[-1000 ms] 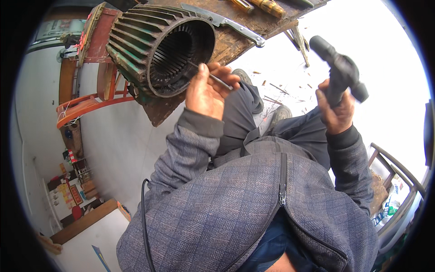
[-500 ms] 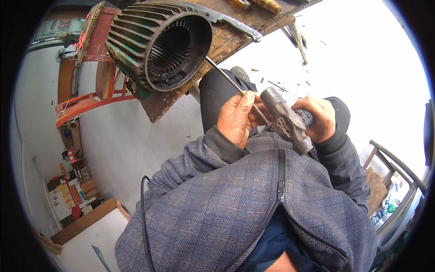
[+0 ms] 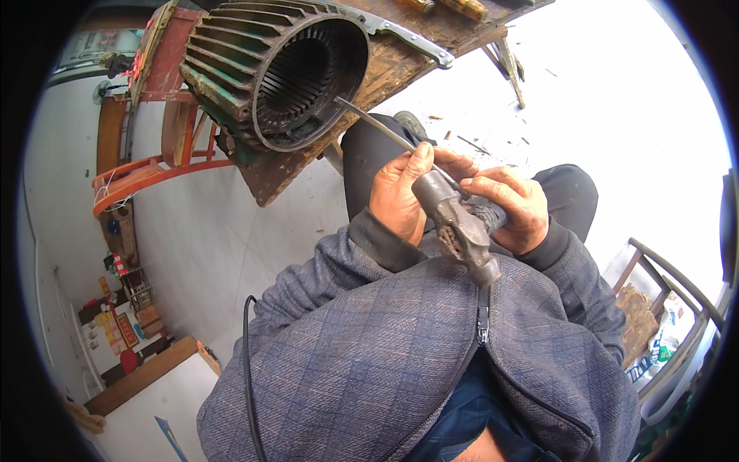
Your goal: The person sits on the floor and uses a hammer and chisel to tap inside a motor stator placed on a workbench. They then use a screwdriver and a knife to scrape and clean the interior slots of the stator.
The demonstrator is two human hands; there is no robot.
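Note:
My left hand [image 3: 396,196] is closed around a slim metal rod [image 3: 375,125], thumb on top. The rod's far tip overlaps the opening of a finned motor housing [image 3: 223,77] with worn green paint; whether it touches inside, I cannot tell. In my right hand [image 3: 519,208] is a hammer [image 3: 454,223], gripped by its dark wrapped handle close to the head. The hammer head hangs in front of my jacket and hides the rod's near end. My right fingertips are beside that end, close to my left hand. Slots line the housing's inner wall.
The housing lies on a worn wooden table [image 3: 392,69]. A flat metal tool with a grey handle [image 3: 419,50] rests beside it. Wooden-handled tools [image 3: 466,8] lie at the far edge. An orange chair [image 3: 146,181] stands left, a metal-framed rack [image 3: 677,308] right. Debris dots the floor.
The rod's tip has shifted from beside the housing's rim to over its opening. My right hand and the hammer have moved left, closer to my left hand.

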